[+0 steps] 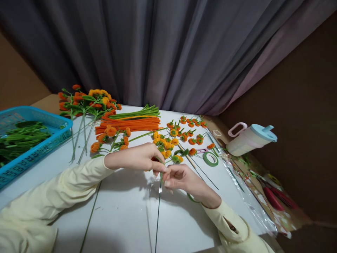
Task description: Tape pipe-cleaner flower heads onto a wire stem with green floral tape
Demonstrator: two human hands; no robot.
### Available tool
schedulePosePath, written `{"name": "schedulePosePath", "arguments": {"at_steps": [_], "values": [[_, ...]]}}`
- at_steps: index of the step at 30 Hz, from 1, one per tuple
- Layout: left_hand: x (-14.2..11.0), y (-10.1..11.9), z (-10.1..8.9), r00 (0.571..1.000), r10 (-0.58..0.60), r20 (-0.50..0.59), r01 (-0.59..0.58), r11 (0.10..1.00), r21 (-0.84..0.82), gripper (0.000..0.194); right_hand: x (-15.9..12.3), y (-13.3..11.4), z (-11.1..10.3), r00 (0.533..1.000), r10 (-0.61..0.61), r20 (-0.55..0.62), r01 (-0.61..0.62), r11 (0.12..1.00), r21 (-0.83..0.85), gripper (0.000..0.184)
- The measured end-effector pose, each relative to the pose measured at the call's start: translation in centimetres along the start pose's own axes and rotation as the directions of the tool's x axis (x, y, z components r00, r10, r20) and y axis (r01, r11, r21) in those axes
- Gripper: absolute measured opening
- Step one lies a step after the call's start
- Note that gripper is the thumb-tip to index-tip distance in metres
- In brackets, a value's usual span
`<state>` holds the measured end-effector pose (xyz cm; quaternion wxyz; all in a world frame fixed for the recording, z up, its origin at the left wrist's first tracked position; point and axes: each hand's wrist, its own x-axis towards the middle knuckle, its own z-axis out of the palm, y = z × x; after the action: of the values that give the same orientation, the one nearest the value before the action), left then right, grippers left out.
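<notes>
My left hand (143, 157) and my right hand (184, 178) meet over the middle of the white tabletop, fingers closed in pinches. Between them is a thin dark green stem wire (158, 214), running down toward the near edge, with green material at its top. My left fingers grip the wire's upper end. A narrow green tape strip (192, 199) shows below my right wrist; its end seems to be in my right fingers, which partly hide it. Just beyond the hands lie yellow fuzzy flower heads (165, 143) with green bases.
Orange pipe cleaners (129, 125), a green tape roll (210, 159) and small orange flower heads (192, 141) lie farther back. A blue basket (52, 140) of green leaves stands left, finished-looking flower stems (84, 102) behind it. Right are a lidded cup (249, 140) and red-handled pliers (273, 198).
</notes>
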<state>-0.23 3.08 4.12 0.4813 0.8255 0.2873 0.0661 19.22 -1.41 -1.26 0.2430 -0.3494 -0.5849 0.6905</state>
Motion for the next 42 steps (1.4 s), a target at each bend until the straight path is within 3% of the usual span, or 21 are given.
{"name": "schedulePosePath", "arguments": {"at_steps": [5,9,14,21,28,34,37,42], "values": [[0.0,0.2,0.1,0.999,0.034,-0.019,-0.034,0.999,0.031,0.031,-0.6,-0.7,-0.1,0.999,-0.031,-0.015,0.030,0.996,-0.086,0.031],[0.0,0.2,0.1,0.999,0.054,-0.007,-0.054,0.998,0.032,0.033,-0.8,-0.5,0.0,0.998,-0.020,-0.061,0.018,0.999,-0.045,0.033],[0.0,0.0,0.3,1.000,0.019,-0.014,-0.018,0.998,0.062,0.029,-0.9,0.1,-0.1,0.998,-0.010,0.059,0.008,0.999,0.037,0.027],[0.0,0.0,0.4,1.000,0.010,-0.025,-0.008,0.997,0.074,0.027,-0.8,0.1,-0.2,0.995,-0.098,0.035,0.099,0.994,-0.039,0.023],[0.0,-0.4,0.2,0.995,0.097,0.006,-0.097,0.994,0.041,0.027,-0.6,0.7,-0.7,0.997,-0.067,0.045,0.066,0.997,0.029,0.028],[0.0,-0.6,0.3,0.997,0.077,0.008,-0.078,0.997,0.029,0.029,-0.1,1.2,-0.8,0.990,0.026,0.139,-0.066,0.956,0.287,0.036],[0.0,-0.5,0.3,0.996,0.091,0.006,-0.091,0.995,0.037,0.028,0.0,1.3,-0.8,0.981,0.074,0.181,-0.119,0.961,0.250,0.034],[-0.1,-0.4,0.4,0.998,0.061,0.015,-0.062,0.997,0.047,0.025,-0.2,1.0,-1.0,0.999,0.034,-0.024,-0.032,0.996,0.089,0.034]]}}
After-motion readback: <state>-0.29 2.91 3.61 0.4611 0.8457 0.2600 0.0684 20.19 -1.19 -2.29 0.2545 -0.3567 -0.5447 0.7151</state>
